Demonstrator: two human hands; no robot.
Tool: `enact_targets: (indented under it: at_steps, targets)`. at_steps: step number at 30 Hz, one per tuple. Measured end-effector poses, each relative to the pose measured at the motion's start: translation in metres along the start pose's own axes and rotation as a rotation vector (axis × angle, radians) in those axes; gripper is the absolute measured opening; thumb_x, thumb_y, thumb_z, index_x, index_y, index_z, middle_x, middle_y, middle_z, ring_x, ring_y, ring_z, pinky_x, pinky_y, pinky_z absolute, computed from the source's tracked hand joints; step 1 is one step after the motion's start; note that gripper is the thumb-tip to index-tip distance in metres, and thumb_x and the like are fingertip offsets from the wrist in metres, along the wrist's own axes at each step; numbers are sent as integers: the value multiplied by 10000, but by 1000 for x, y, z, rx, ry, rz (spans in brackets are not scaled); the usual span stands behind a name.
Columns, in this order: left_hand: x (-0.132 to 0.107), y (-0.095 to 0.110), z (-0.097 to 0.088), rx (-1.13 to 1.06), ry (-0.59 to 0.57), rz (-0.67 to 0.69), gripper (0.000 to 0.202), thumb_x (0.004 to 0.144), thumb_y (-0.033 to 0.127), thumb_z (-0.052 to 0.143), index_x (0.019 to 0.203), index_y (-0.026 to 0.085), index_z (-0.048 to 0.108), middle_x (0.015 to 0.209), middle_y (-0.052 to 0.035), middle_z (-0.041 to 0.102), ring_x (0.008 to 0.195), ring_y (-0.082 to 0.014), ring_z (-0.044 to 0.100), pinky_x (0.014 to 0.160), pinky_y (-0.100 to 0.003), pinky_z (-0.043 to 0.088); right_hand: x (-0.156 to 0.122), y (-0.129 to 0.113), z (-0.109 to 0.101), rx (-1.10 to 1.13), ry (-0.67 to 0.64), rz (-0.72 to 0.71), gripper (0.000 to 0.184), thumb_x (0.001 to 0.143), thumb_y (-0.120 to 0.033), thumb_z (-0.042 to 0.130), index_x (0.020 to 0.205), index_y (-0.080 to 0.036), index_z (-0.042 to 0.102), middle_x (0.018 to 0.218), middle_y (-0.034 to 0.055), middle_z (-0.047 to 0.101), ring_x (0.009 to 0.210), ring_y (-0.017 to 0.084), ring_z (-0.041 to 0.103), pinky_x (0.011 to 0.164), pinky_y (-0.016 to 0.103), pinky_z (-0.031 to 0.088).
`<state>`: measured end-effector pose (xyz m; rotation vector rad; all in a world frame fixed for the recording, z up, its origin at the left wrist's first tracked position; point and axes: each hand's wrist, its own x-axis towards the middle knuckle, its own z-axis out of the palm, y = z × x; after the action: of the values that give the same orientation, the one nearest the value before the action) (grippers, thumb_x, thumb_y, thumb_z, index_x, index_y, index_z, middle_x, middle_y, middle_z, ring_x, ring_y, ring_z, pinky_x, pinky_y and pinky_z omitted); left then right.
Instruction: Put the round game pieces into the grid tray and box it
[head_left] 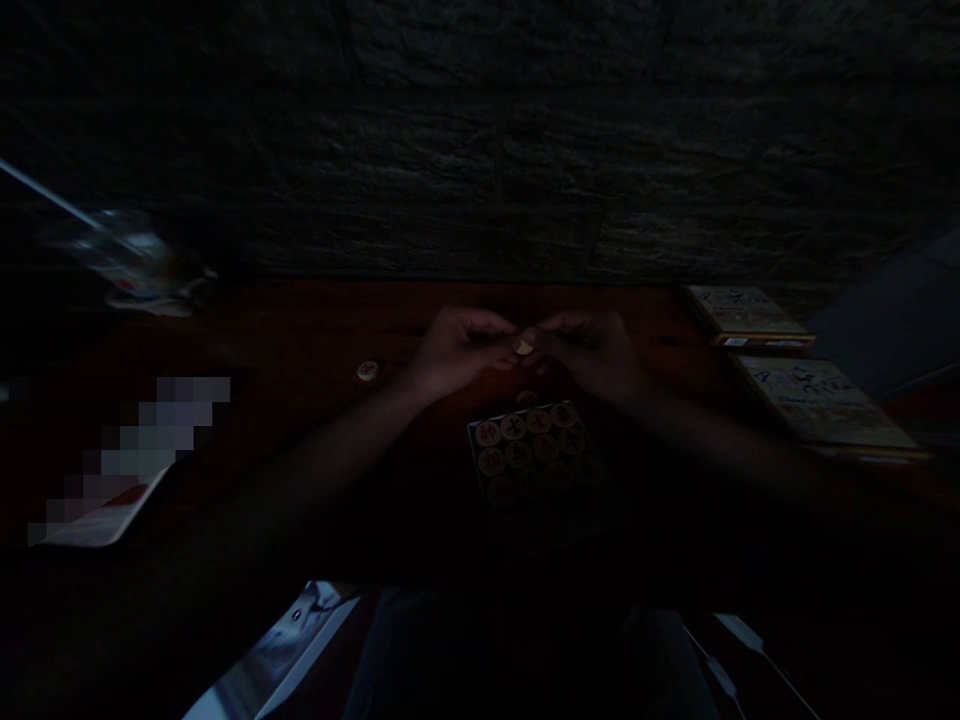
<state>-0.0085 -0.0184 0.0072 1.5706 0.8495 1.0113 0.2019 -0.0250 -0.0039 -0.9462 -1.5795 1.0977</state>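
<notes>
In dim light, my left hand [459, 352] and my right hand [592, 352] meet fingertip to fingertip above the table. Both are closed in a pinch around a small pale Chinese chess piece [524, 348], partly hidden by the fingers. Just below them, a square tray [472, 440] holds rows of round chess pieces with red and dark characters; its near part fades into shadow. Another piece [527, 398] lies at the tray's far edge. A single loose piece [367, 370] rests on the wood to the left of my left hand.
Two flat boxes [825, 400] [746, 310] lie at the right. A clear plastic cup [131, 260] with a straw stands at the far left. Nearer on the left is a partly blurred-out flat object [112, 515]. A stone wall [480, 150] rises behind the table [300, 320].
</notes>
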Motion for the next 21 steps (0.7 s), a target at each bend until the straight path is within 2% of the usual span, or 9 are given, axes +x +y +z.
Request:
enact_targets:
  at_steps: [5, 11, 16, 21]
  targets:
    - [1, -1, -1, -45, 35, -41, 196, 844, 329, 896, 908, 157, 828, 886, -88, 842, 808, -203, 822, 801, -330, 691, 1, 4, -1, -13, 11, -35, 375, 777, -594, 946, 890, -245, 873, 892, 54, 858, 758, 217, 803, 798, 404, 693]
    - [2, -2, -3, -65, 56, 2, 320, 786, 360, 957, 982, 152, 814, 884, -86, 846, 747, -203, 819, 754, -331, 697, 1, 7, -3, -2, 21, -103, 327, 718, -465, 1008, 960, -285, 881, 1040, 36, 872, 978, 257, 828, 994, 470, 662]
    - [1, -3, -3, 16, 41, 44, 309, 793, 338, 938, 1013, 153, 826, 879, -93, 850, 742, -203, 814, 729, -313, 681, 3, 10, -3, 75, 37, -60, 367, 682, -427, 1036, 951, -247, 863, 974, 46, 869, 874, 235, 828, 906, 447, 690]
    - [3, -7, -4, 124, 35, 147, 323, 732, 205, 929, 1039, 158, 838, 916, -82, 859, 826, -204, 822, 759, -282, 650, 2, 9, -3, 106, 38, 7, 447, 623, -491, 1054, 919, -228, 846, 933, 52, 866, 831, 241, 830, 840, 426, 704]
